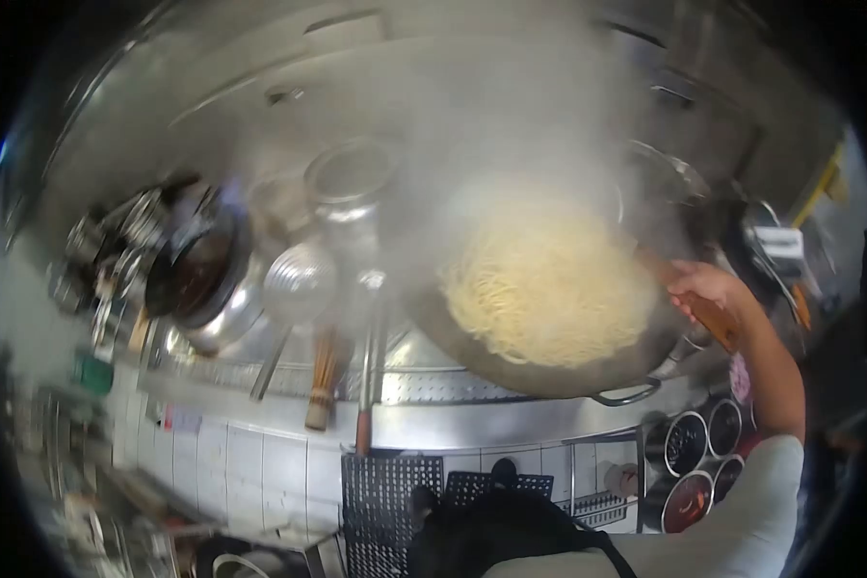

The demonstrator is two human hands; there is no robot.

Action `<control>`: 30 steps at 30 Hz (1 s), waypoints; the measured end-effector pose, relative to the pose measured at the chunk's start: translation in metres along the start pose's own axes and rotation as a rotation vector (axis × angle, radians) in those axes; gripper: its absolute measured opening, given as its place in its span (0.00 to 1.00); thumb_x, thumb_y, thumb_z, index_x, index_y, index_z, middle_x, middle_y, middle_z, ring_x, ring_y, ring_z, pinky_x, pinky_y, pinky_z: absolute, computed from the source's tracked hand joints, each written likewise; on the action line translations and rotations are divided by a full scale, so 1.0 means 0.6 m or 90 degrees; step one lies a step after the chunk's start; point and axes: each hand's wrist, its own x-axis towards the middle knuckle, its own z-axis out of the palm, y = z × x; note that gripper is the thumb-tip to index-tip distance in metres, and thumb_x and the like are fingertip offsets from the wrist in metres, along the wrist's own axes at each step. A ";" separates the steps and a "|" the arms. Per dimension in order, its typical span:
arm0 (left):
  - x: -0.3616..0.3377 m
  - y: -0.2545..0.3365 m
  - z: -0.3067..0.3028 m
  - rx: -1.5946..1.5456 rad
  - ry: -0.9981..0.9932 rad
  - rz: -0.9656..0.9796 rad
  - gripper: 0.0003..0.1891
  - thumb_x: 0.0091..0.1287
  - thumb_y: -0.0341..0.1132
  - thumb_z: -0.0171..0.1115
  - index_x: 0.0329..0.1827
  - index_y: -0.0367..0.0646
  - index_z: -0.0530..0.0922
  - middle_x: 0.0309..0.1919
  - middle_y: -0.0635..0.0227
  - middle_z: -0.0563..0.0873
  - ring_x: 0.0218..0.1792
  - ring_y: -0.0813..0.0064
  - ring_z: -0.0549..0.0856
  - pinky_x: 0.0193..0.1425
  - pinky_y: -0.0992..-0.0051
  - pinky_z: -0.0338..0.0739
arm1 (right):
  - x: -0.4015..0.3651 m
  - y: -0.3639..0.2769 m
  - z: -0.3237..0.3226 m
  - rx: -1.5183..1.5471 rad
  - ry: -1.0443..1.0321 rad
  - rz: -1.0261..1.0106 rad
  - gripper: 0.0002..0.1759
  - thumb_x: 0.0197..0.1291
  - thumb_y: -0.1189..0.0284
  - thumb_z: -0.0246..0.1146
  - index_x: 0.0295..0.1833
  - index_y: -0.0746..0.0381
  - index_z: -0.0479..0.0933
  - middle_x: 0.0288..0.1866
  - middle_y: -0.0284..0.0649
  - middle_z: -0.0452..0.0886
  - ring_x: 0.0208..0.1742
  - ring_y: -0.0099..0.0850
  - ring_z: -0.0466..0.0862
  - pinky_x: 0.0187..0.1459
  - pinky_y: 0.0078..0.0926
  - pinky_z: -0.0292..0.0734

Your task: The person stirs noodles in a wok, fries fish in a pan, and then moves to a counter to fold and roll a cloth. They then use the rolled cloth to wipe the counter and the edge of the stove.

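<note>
My right hand (705, 289) is closed around a wooden spatula (715, 322) at the right side of a large wok (535, 382). The spatula's far end reaches toward the noodles and is lost in steam. A big heap of pale yellow noodles (549, 289) fills the wok, with thick steam rising off it. At the wok's front rim is a loop handle (630, 393). My left hand is out of sight.
Left of the wok lie a perforated skimmer (301, 284), a bamboo brush (322, 385) and a long-handled tool (366, 385). Farther left is a dark pot (197, 279). Several round containers (686, 443) stand at lower right. Black mats (392, 511) cover the floor by my feet.
</note>
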 end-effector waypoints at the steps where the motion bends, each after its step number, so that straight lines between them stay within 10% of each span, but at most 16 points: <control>1: 0.007 -0.001 0.017 0.040 0.070 0.079 0.21 0.71 0.43 0.61 0.53 0.31 0.81 0.38 0.49 0.89 0.42 0.57 0.88 0.47 0.61 0.80 | 0.024 0.010 0.005 0.010 0.000 -0.001 0.21 0.65 0.74 0.62 0.62 0.60 0.69 0.29 0.34 0.78 0.21 0.24 0.77 0.20 0.27 0.76; 2: 0.065 0.055 0.014 -0.008 0.122 -0.097 0.22 0.73 0.45 0.58 0.53 0.32 0.82 0.44 0.47 0.89 0.46 0.55 0.88 0.52 0.61 0.80 | 0.046 0.021 0.009 0.021 0.003 -0.005 0.21 0.65 0.74 0.62 0.62 0.60 0.70 0.29 0.34 0.78 0.21 0.24 0.78 0.20 0.27 0.76; 5: 0.161 0.395 -0.171 -0.187 0.267 -0.027 0.18 0.70 0.40 0.63 0.54 0.34 0.82 0.48 0.46 0.88 0.52 0.51 0.87 0.57 0.60 0.80 | 0.069 0.003 0.059 0.029 -0.049 -0.037 0.21 0.65 0.73 0.62 0.63 0.61 0.71 0.30 0.34 0.79 0.21 0.24 0.78 0.21 0.27 0.76; 9: 0.304 0.549 -0.227 -0.141 0.355 0.183 0.23 0.64 0.40 0.71 0.59 0.38 0.80 0.51 0.50 0.85 0.56 0.50 0.83 0.61 0.59 0.77 | 0.036 -0.017 0.108 0.005 -0.108 -0.086 0.22 0.65 0.73 0.62 0.64 0.61 0.72 0.30 0.35 0.80 0.22 0.25 0.79 0.22 0.27 0.77; 13: 0.379 0.634 -0.227 0.002 0.307 0.056 0.33 0.60 0.42 0.71 0.69 0.47 0.72 0.57 0.50 0.79 0.56 0.44 0.81 0.59 0.51 0.78 | -0.041 -0.044 0.144 -0.112 -0.093 -0.125 0.26 0.62 0.75 0.61 0.67 0.63 0.71 0.30 0.37 0.79 0.22 0.26 0.78 0.20 0.27 0.75; 20: 0.343 0.557 -0.310 -0.056 0.399 0.278 0.30 0.60 0.43 0.72 0.64 0.41 0.76 0.56 0.44 0.79 0.55 0.43 0.80 0.59 0.52 0.78 | -0.214 -0.010 0.294 -0.738 0.258 -0.373 0.37 0.53 0.75 0.62 0.73 0.61 0.67 0.42 0.59 0.83 0.45 0.57 0.85 0.48 0.49 0.80; 30: 0.282 0.236 -0.478 -0.129 0.314 0.204 0.23 0.64 0.42 0.70 0.57 0.37 0.80 0.51 0.49 0.84 0.54 0.47 0.83 0.60 0.57 0.78 | -0.257 0.061 0.448 -0.863 0.444 -0.071 0.39 0.57 0.78 0.59 0.77 0.55 0.64 0.49 0.57 0.83 0.50 0.59 0.84 0.55 0.56 0.77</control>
